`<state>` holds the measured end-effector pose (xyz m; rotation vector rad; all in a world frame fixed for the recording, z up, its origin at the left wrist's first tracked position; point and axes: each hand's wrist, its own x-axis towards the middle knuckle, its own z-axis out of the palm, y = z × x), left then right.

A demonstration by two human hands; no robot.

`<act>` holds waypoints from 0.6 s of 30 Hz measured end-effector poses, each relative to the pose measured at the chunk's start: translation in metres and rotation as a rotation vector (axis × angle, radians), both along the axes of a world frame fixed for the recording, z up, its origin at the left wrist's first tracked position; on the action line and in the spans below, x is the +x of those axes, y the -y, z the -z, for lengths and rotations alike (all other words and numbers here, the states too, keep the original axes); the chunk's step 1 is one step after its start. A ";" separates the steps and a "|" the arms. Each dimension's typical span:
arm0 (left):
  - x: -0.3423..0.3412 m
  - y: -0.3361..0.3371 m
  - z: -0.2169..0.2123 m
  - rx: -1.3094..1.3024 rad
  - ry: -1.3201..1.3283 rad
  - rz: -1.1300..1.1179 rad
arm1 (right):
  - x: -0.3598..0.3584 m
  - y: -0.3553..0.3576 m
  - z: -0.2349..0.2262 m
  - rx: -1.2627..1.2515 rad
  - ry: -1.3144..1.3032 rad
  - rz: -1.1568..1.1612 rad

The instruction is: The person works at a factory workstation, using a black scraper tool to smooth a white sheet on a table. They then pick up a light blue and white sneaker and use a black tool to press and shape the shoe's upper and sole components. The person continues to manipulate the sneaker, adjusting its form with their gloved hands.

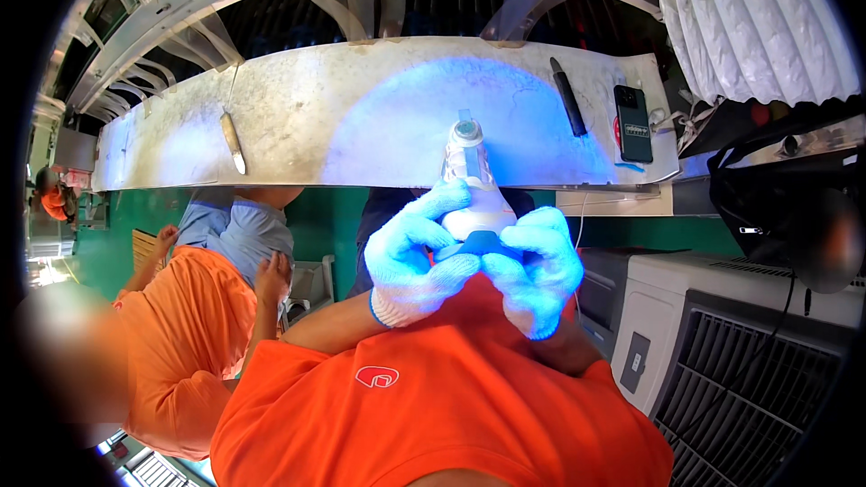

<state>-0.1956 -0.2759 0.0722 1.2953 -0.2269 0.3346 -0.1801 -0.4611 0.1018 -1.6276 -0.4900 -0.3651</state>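
Note:
Both of my hands wear knitted gloves that look pale blue under the blue light. Between them, at the near edge of the worktable [298, 108], is a white shoe [478, 200] with a dark blue piece [483, 243] at its near end. My left hand [410, 257] has its fingers and thumb closed round the left side of that end. My right hand [541, 275] grips the right side, its fingertips against the blue piece. The shoe's far end points over the table. The gloves hide part of its sides.
On the table lie a wooden-handled knife [232, 142], a long dark tool [568, 97] and a black phone [632, 124]. A person in an orange shirt [194, 307] sits at the left. A white ribbed duct [758, 22] hangs upper right, above a grey cooler unit [749, 379].

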 end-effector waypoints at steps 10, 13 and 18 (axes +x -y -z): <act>0.002 -0.005 -0.009 0.095 0.008 0.074 | 0.000 -0.002 -0.005 0.014 -0.013 -0.001; 0.003 -0.002 -0.012 0.111 0.015 0.027 | -0.003 -0.002 -0.006 0.008 -0.055 0.005; 0.005 0.002 -0.016 0.128 0.021 -0.036 | -0.001 -0.001 -0.008 0.002 -0.070 0.010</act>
